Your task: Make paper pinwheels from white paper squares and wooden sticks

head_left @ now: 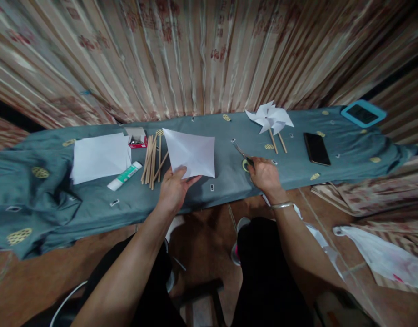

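My left hand (175, 186) pinches the lower edge of a creased square of white paper (193, 152), thumb on top and fingers underneath. To the right, my right hand (264, 173) is closed on the handle of a pair of scissors (242, 154) with green on the grip; the blades point away to the upper left. Part of the handle is hidden by the fingers. Beyond that hand lie white paper pinwheels (270, 117) on wooden sticks. Left of the held paper is a bundle of wooden sticks (151, 161).
A stack of white paper (98, 159), a glue stick (125, 176) and a small red box (137, 138) of pins lie at left. At right are a black phone (317, 148) and a blue-framed device (364, 113). Everything rests on a narrow cloth-covered table (226, 190) before a curtain (195, 59).
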`<action>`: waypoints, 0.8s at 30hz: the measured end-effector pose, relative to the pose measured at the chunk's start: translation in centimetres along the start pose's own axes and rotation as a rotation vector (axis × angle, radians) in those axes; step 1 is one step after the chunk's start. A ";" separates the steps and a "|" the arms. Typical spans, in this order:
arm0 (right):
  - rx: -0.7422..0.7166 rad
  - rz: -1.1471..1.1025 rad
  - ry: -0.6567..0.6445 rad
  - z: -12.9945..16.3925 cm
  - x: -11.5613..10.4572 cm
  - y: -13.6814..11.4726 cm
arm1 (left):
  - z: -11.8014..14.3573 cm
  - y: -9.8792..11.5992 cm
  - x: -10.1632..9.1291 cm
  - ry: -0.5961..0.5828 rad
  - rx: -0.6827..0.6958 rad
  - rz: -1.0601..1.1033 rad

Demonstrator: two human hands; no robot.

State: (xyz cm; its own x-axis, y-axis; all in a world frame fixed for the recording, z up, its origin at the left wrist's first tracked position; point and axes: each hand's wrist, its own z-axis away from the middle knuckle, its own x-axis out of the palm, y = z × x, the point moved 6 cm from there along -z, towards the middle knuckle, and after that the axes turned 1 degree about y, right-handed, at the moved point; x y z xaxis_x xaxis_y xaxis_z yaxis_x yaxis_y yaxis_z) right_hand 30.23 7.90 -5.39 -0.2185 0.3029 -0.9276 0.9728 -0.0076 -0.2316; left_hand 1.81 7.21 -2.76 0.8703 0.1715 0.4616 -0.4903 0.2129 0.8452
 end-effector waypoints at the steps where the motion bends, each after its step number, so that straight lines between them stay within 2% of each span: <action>1: 0.003 0.022 -0.012 0.1 -0.1 -0.1 | -0.1 0.0 0.0 -0.004 0.004 0.000; 5: 0.051 0.062 -0.043 0.5 -0.9 0.0 | -0.5 0.0 -0.4 -0.003 0.013 -0.019; 7: 0.130 -0.036 -0.067 0.7 -1.3 0.7 | -0.8 0.1 -0.6 0.010 0.026 -0.033; 9: 0.249 -0.284 -0.104 1.0 -1.4 1.6 | -1.1 0.2 -0.8 0.032 0.052 -0.039; 11: 0.360 -0.649 -0.168 1.5 -1.2 1.7 | -1.4 0.3 -0.9 0.063 0.083 -0.044; 13: 0.434 -1.009 -0.252 2.2 -1.1 0.7 | -1.7 0.3 -1.1 0.086 0.112 -0.055; 15: 0.481 -1.248 -0.342 3.1 -1.2 -1.0 | -1.9 0.4 -1.1 0.099 0.135 -0.069; 19: 0.512 -1.407 -0.514 4.6 -1.1 -4.5 | -2.1 1.1 -1.6 0.132 0.170 -0.047; 24: 0.536 -1.508 -0.547 5.2 -0.7 -6.2 | -2.2 2.6 -1.8 0.104 0.171 0.044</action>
State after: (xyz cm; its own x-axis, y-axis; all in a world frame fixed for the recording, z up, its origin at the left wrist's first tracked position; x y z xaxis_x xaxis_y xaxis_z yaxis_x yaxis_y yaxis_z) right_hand 23.95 2.81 -4.78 -0.9713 0.0005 0.2377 -0.2207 -0.3743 -0.9007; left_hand -1.16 9.60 -1.99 0.8344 0.2777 0.4761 -0.5048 0.0381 0.8624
